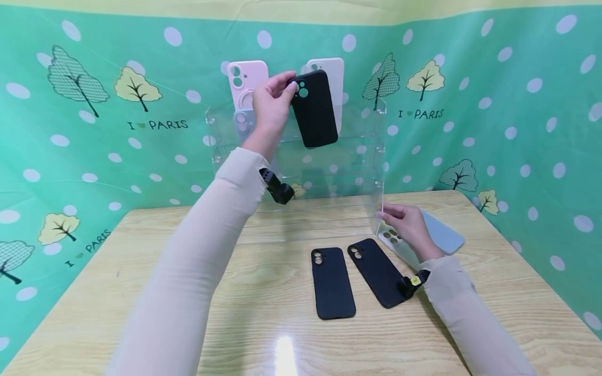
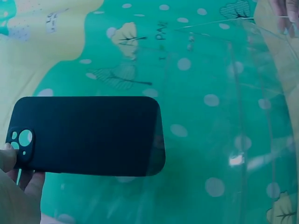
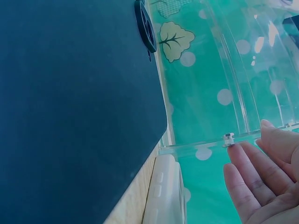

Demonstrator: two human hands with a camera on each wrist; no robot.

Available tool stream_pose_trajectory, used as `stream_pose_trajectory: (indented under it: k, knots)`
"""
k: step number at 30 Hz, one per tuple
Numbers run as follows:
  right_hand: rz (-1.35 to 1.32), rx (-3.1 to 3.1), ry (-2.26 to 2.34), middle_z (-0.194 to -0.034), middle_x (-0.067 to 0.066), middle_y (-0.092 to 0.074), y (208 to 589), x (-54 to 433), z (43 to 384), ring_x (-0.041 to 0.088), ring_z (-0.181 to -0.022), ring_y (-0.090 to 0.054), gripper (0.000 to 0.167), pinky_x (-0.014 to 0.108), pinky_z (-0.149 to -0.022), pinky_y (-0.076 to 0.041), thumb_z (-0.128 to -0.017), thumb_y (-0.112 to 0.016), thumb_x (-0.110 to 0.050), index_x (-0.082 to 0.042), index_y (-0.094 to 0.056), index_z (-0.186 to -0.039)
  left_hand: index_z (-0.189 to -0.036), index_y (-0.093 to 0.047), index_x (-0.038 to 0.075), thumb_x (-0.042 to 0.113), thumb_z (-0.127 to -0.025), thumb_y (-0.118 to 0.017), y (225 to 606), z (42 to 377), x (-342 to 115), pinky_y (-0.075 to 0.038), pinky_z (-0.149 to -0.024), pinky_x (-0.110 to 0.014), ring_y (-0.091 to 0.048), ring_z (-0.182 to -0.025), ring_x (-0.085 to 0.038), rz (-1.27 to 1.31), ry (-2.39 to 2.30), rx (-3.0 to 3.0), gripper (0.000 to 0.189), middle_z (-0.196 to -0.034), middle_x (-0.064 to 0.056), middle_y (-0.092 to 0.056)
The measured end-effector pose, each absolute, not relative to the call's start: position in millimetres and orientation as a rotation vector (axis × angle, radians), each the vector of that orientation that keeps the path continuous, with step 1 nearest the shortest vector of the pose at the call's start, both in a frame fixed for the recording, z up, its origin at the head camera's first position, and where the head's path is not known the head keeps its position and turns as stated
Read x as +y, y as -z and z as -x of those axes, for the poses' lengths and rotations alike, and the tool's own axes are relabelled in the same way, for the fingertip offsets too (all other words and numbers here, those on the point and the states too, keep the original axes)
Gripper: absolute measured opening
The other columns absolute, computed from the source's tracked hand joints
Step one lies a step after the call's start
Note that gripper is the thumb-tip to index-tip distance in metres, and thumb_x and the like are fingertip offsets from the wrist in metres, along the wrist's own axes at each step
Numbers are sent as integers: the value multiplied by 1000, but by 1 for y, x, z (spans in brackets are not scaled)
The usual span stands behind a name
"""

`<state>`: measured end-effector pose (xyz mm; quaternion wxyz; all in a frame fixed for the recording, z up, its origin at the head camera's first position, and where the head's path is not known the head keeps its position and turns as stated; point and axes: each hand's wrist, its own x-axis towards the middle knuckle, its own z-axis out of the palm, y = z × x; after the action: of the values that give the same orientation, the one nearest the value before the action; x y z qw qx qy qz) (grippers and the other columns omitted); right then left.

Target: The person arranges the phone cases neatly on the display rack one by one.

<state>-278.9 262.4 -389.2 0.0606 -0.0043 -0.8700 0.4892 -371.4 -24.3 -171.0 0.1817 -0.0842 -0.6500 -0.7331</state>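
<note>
My left hand (image 1: pixel 270 109) pinches a black phone case (image 1: pixel 316 112) at its camera-cutout corner, thumb on the near face. In the left wrist view the case's flat back faces the camera. It is tilted slightly before the upper part of a clear acrylic display rack (image 1: pixel 324 183); whether its lower edge touches the rack I cannot tell. Low on the right, my right hand (image 1: pixel 411 227) grips the rack's side panel by its edge, with thumb and fingers near a clear bolt (image 3: pixel 228 139) in the right wrist view.
Pink (image 1: pixel 246 78), white (image 1: pixel 336 89) and pale blue (image 1: pixel 243 122) cases stand in the rack. Two black cases (image 1: pixel 333 284) lie on the wooden table (image 1: pixel 155 292). A whitish case (image 1: pixel 390 240) and a light blue case (image 1: pixel 444 235) lie by my right hand. A green curtain (image 1: pixel 155 162) hangs behind.
</note>
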Motion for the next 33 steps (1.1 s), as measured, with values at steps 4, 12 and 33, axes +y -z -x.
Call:
stream_pose_trajectory:
  k: [4,12,33]
  knots:
    - [10,-2631,-1479,-139,28,-66,390,263,280,43,-127,-67,44,45,-104,-61,-108,-65,-18,4,-60,-146,-133,-73,3,4,-104,-66,180,374,-18,-56,-103,-15,-69,-123,-16,242,2054,-1863,30,-139,-13,-72]
    - [6,-2625,-1476,-137,28,-67,391,263,280,43,-126,-68,43,46,-104,-61,-108,-65,-19,4,-61,-145,-132,-73,1,4,-104,-67,193,377,-7,-56,-102,-16,-70,-125,-19,212,2004,-1884,29,-137,-16,-73]
    - [1,-2626,-1452,-138,28,-68,392,265,281,42,-124,-69,43,40,-100,-63,-108,-65,-18,5,-62,-144,-138,-71,9,13,-106,-65,206,373,-2,-52,-113,-21,-65,-130,-16,248,1874,-2192,33,-142,-7,-71]
